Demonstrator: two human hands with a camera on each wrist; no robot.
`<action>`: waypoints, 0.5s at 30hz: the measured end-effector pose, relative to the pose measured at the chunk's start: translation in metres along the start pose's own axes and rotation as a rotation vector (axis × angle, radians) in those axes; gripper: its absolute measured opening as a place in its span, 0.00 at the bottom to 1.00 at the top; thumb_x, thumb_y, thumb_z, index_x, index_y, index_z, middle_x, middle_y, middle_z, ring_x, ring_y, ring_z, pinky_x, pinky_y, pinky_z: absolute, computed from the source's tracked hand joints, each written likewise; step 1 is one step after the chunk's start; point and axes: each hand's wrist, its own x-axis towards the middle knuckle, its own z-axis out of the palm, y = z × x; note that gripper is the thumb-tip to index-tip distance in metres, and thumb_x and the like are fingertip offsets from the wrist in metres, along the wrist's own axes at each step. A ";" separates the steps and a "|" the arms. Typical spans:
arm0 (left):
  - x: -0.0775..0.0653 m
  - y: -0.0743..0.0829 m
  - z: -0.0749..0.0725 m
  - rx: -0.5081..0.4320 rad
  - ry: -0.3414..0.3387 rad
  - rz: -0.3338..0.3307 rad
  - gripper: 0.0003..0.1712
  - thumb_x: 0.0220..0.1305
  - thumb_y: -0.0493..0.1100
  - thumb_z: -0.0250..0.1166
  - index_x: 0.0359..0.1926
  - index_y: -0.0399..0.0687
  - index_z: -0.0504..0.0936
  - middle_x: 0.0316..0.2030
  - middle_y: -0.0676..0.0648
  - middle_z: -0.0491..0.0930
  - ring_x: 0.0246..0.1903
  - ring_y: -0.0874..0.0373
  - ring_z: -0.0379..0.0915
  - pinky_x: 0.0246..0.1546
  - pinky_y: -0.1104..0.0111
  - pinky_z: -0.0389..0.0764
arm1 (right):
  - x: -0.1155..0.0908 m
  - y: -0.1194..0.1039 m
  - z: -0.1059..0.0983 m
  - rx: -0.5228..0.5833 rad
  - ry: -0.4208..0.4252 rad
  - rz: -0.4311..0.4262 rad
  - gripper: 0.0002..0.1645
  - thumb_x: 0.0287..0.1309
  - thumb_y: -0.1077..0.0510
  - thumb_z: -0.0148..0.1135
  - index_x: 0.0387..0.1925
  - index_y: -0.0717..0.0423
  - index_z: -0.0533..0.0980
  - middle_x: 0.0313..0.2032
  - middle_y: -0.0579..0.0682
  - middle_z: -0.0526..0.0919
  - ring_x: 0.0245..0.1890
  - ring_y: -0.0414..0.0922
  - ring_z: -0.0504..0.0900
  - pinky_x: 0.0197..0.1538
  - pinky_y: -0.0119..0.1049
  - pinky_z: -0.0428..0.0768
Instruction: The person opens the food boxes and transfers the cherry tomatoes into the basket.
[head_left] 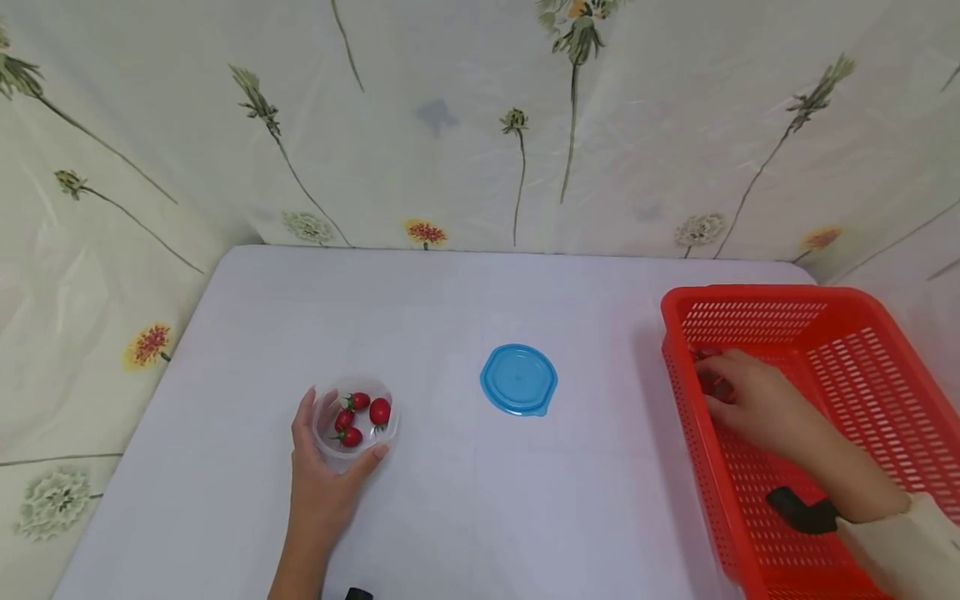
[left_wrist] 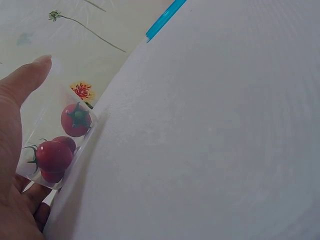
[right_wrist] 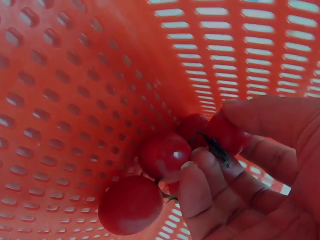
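My left hand (head_left: 322, 475) grips a round clear plastic container (head_left: 364, 429) at the left of the table, thumb on one side and fingers on the other. Several red cherry tomatoes (head_left: 379, 411) with green stems lie inside it. My right hand (head_left: 765, 408) reaches into the red basket (head_left: 686, 417). In the right wrist view, thumb and fingers pinch a cherry tomato (right_wrist: 227, 132) with a dark green stem. Other tomatoes (right_wrist: 131, 205) sit beside the fingertips in the basket's corner, some partly hidden.
A blue lid (head_left: 517, 379) lies flat at mid-table, between the container and the basket. The slotted basket fills the table's right side, its walls rising around my right forearm. Behind the white table (head_left: 420, 317) hangs a flowered curtain (head_left: 420, 125).
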 end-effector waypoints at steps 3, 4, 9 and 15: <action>0.000 0.001 0.000 0.003 -0.004 0.007 0.66 0.56 0.54 0.82 0.83 0.66 0.46 0.77 0.55 0.62 0.77 0.51 0.53 0.68 0.30 0.61 | 0.001 0.002 0.003 0.007 -0.010 0.016 0.30 0.55 0.59 0.79 0.56 0.69 0.78 0.45 0.62 0.82 0.39 0.55 0.85 0.38 0.55 0.89; 0.000 0.002 -0.001 0.003 -0.005 0.006 0.66 0.56 0.54 0.82 0.83 0.66 0.46 0.77 0.55 0.62 0.77 0.51 0.53 0.68 0.30 0.60 | 0.001 0.002 0.004 0.010 -0.012 0.027 0.31 0.56 0.59 0.79 0.57 0.68 0.77 0.45 0.62 0.83 0.39 0.55 0.85 0.38 0.55 0.89; -0.001 0.004 -0.002 0.003 -0.010 -0.001 0.66 0.56 0.52 0.82 0.83 0.65 0.46 0.77 0.54 0.62 0.77 0.50 0.53 0.69 0.30 0.60 | 0.003 0.004 0.009 0.037 -0.030 0.075 0.32 0.57 0.60 0.77 0.59 0.67 0.74 0.45 0.63 0.85 0.38 0.55 0.86 0.38 0.55 0.89; 0.000 0.004 -0.001 -0.005 -0.014 -0.001 0.66 0.56 0.52 0.82 0.83 0.65 0.46 0.77 0.53 0.63 0.77 0.50 0.54 0.68 0.30 0.60 | 0.002 0.006 0.010 0.025 -0.026 0.082 0.30 0.58 0.60 0.77 0.57 0.67 0.74 0.44 0.63 0.85 0.37 0.55 0.86 0.38 0.54 0.89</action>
